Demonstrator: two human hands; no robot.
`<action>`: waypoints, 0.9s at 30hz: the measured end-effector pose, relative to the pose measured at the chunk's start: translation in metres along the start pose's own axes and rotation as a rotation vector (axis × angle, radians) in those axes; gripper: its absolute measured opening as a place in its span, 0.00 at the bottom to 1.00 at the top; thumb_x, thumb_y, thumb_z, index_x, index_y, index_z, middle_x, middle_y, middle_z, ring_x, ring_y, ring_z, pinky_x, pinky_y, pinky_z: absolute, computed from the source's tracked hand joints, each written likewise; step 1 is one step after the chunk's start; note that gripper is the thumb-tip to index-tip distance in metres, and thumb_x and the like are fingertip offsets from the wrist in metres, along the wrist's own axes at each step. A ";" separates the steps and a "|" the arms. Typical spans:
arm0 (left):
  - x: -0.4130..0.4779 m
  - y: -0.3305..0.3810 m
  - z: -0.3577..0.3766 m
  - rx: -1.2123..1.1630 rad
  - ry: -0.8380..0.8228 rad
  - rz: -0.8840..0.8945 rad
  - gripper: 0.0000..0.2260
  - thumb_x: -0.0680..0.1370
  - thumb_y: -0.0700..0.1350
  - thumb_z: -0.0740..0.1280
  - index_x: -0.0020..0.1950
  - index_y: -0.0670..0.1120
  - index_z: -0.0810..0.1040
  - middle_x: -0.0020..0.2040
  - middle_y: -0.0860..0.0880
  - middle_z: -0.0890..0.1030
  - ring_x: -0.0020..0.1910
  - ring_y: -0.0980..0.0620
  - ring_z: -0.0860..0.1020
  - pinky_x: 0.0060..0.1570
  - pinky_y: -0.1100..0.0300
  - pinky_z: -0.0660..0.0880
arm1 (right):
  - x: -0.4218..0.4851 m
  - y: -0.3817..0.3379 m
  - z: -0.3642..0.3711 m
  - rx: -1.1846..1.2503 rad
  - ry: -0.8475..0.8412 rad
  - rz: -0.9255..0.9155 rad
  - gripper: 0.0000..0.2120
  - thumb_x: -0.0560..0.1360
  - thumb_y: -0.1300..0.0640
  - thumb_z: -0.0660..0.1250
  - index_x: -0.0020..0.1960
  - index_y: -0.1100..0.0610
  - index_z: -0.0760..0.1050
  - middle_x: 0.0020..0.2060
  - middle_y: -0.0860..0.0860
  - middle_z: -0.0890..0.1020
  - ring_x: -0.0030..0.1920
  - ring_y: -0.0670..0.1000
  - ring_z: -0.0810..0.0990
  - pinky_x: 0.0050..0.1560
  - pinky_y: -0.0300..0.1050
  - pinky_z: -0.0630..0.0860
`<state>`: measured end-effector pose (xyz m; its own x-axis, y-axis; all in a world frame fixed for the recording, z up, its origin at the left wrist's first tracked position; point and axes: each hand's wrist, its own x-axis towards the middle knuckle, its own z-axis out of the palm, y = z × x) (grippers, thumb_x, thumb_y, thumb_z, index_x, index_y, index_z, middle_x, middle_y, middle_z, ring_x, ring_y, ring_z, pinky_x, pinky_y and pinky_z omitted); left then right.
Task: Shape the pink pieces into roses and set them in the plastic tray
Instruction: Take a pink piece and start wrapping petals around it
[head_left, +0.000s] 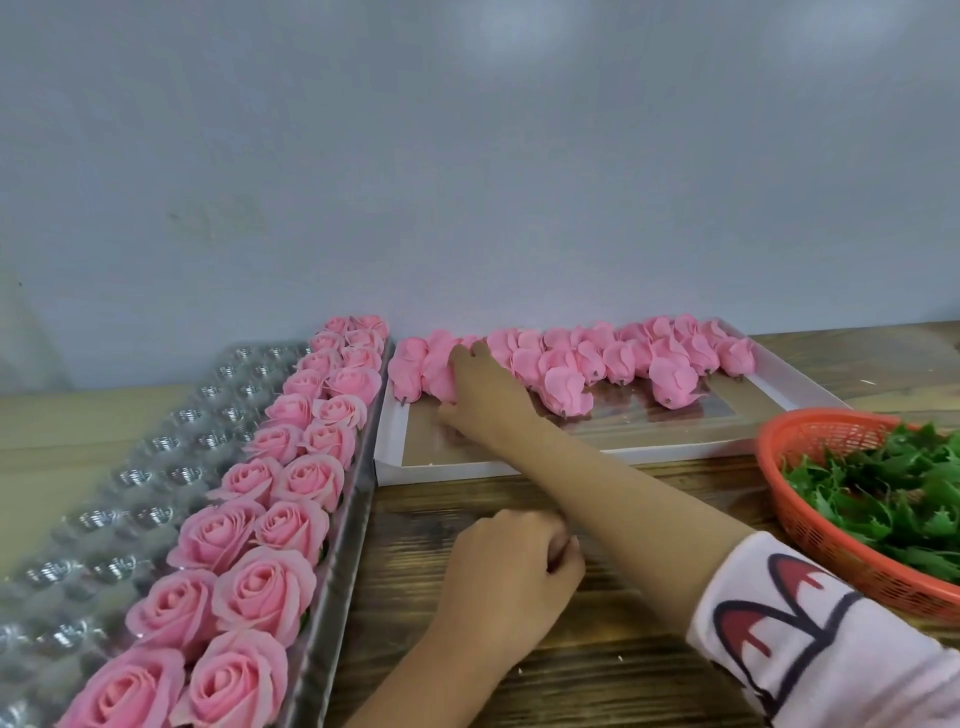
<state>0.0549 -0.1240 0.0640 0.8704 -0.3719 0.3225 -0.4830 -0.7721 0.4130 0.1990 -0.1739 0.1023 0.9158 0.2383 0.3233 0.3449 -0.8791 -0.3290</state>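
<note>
Beyond the right hand (478, 387), soft pink folded petal pieces (670, 376) are lying in rows along the far side of a shallow white cardboard box (779, 397). The fingers are curling round one pink piece (436, 382) at the left end, thumb underneath. The left hand (511, 569) is resting nearer on the wooden tabletop (467, 675), fingers curled; whether it is holding anything, I cannot tell. The pieces are touching, so a hasty lift is risking dragging a neighbour out, and a hard squeeze is risking creased petals. Left of both hands, finished pink roses (270, 587) are filling two columns of the clear plastic tray (156, 467), looking full and layered.
</note>
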 end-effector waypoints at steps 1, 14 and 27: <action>0.000 0.000 -0.001 -0.003 0.006 0.007 0.17 0.77 0.53 0.62 0.29 0.51 0.65 0.25 0.54 0.69 0.33 0.62 0.74 0.28 0.70 0.60 | -0.004 0.001 -0.004 0.086 0.031 0.014 0.23 0.75 0.60 0.67 0.67 0.64 0.66 0.62 0.59 0.70 0.55 0.60 0.77 0.46 0.48 0.72; -0.002 0.001 -0.002 -0.016 0.019 -0.024 0.16 0.77 0.53 0.63 0.31 0.49 0.67 0.25 0.54 0.68 0.31 0.60 0.73 0.32 0.69 0.66 | -0.146 0.033 -0.068 1.090 0.119 0.124 0.21 0.74 0.62 0.73 0.61 0.46 0.73 0.55 0.43 0.81 0.55 0.32 0.79 0.53 0.27 0.75; -0.003 0.009 -0.003 -0.037 -0.018 -0.110 0.09 0.70 0.66 0.63 0.39 0.63 0.70 0.33 0.60 0.74 0.33 0.64 0.74 0.29 0.70 0.62 | -0.183 0.053 -0.055 0.978 0.114 0.121 0.26 0.71 0.68 0.75 0.63 0.51 0.73 0.53 0.50 0.84 0.55 0.52 0.82 0.58 0.59 0.77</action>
<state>0.0471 -0.1283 0.0697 0.9200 -0.2953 0.2579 -0.3869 -0.7897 0.4760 0.0379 -0.2866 0.0743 0.9484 0.0833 0.3058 0.3154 -0.1546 -0.9363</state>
